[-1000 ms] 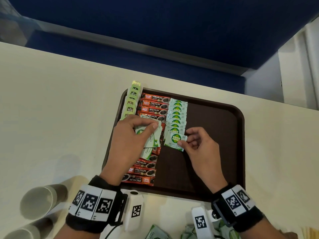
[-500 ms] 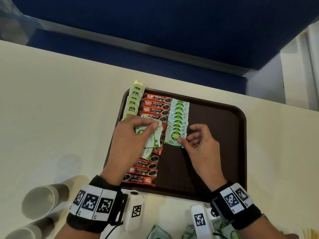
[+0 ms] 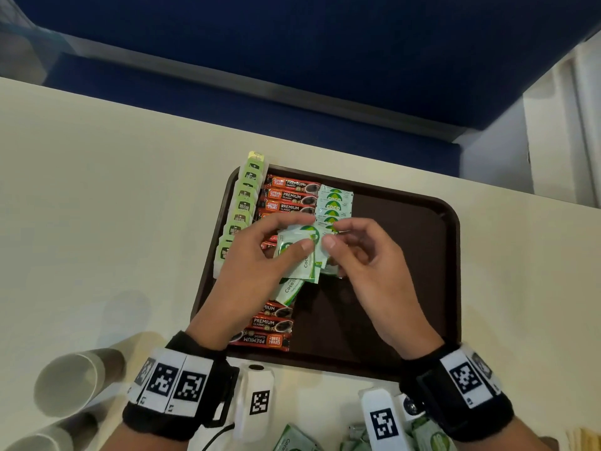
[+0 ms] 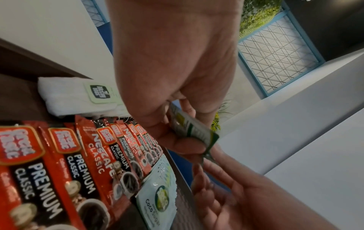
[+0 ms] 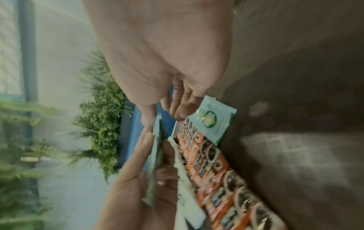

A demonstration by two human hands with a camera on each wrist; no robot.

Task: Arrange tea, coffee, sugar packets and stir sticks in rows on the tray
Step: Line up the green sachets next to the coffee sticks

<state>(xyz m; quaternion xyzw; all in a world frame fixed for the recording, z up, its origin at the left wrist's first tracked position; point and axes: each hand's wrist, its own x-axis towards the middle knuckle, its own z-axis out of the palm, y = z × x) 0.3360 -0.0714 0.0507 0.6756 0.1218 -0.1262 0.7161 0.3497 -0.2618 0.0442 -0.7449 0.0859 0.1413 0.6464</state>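
On the dark brown tray (image 3: 406,255) lie a row of green tea bags (image 3: 244,206), a row of red coffee sachets (image 3: 292,196) and a row of coco sugar packets (image 3: 335,203). My left hand (image 3: 300,232) grips a small stack of sugar packets (image 3: 299,262) above the coffee row. My right hand (image 3: 333,235) meets it from the right and pinches the stack's top packet between thumb and index finger. In the left wrist view the stack (image 4: 193,129) sticks out of the left fingers above the coffee sachets (image 4: 78,155).
Two paper cups (image 3: 68,382) lie on their sides on the cream table at the lower left. Loose sugar packets (image 3: 292,441) sit at the near table edge below the tray. Pale stir sticks (image 3: 582,441) show at the bottom right corner.
My right hand has let go of the packet it laid at the near end of the sugar row. It has moved left to the stack in my left hand.
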